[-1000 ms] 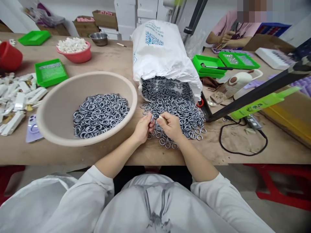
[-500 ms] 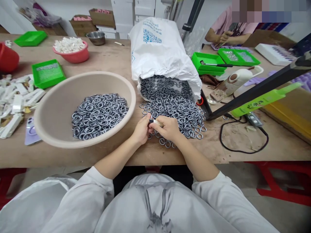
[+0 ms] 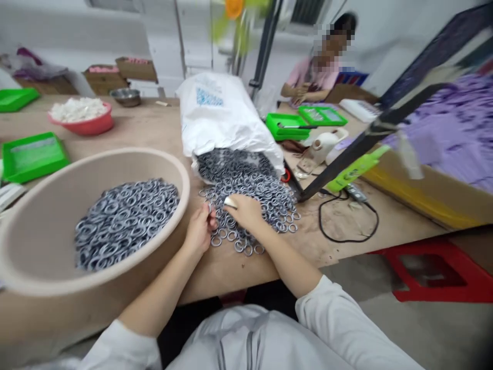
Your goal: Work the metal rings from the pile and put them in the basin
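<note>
My left hand [image 3: 199, 228] is closed in a pinch beside the basin's right rim, with what looks like a grey ring [image 3: 210, 208] at its fingertips. Just to its right, my right hand [image 3: 248, 211] grips a small white-handled tool [image 3: 230, 202], whose kind I cannot make out. Both hands are over the front of a heap of grey rings [image 3: 269, 198]. These spill from the mouth of a white woven sack [image 3: 231, 123] lying on its side. A large beige basin [image 3: 42, 205] on the left holds many more grey rings [image 3: 127, 221].
A black slanting post [image 3: 339, 159] stands right of the heap, near a looped black cable [image 3: 321, 226] and a lime-green fan [image 3: 346, 174]. Green trays [image 3: 34, 154] and a red bowl [image 3: 87, 126] sit at the left. Another person [image 3: 314, 85] works across the table.
The view has tilted up and turned right. My hands, close together before, are now a little apart, the tool drawn away from my left fingers.
</note>
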A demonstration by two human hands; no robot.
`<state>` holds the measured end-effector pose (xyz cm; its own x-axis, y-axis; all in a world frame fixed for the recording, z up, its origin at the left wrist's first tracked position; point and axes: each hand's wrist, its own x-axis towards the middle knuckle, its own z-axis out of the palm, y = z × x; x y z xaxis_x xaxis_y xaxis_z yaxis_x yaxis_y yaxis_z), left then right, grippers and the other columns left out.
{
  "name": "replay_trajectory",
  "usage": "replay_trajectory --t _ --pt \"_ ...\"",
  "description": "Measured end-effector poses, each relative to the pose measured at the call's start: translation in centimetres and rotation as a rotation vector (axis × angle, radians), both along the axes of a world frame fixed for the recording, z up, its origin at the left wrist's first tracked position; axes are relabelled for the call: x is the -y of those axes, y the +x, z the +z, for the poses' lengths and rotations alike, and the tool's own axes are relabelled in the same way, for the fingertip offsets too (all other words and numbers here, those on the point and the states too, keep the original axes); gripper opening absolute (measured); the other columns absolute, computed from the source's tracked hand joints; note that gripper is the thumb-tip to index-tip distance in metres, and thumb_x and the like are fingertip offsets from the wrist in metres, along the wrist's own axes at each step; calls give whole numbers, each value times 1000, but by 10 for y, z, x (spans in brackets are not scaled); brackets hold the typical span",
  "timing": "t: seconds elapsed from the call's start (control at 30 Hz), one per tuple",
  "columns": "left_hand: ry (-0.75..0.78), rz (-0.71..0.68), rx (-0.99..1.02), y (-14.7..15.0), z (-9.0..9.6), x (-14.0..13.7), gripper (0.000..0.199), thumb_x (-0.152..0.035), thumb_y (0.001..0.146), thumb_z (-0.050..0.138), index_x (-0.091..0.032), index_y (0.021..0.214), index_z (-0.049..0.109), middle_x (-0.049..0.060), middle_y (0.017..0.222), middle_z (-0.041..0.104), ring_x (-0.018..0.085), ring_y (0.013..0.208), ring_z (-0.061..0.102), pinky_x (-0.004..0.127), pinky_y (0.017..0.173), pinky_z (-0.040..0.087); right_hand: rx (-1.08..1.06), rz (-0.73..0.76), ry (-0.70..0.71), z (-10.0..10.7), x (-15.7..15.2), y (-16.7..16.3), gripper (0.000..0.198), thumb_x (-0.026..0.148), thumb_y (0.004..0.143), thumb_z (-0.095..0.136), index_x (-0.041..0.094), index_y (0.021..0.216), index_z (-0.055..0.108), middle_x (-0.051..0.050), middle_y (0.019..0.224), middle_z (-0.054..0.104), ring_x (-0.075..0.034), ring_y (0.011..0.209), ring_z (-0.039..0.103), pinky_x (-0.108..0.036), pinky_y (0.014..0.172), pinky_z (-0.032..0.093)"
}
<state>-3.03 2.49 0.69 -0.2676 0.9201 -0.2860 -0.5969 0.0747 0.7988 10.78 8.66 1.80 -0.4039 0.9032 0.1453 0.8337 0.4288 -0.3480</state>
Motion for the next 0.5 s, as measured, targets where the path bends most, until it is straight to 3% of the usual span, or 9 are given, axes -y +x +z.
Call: replay_trajectory --t 0.17,0.5 --pt "2 50 -32 -4 -6 -3 53 -55 58 86 -13 77 61 -5 60 55 3 46 43 13 42 37 167 95 -35 2 -2 -10 25 40 93 54 25 103 71 -4 108 73 -23 96 68 -30 75 46" --pt "26 40 -49 -4 0 -1 47 -46 62 86 -15 92 66 -6 60 55 4 46 45 13 43 41 82 18 -21 1 0 -11 23 35 94 51 25 101 70 -2 105 74 -19 94 67 -27 70 42"
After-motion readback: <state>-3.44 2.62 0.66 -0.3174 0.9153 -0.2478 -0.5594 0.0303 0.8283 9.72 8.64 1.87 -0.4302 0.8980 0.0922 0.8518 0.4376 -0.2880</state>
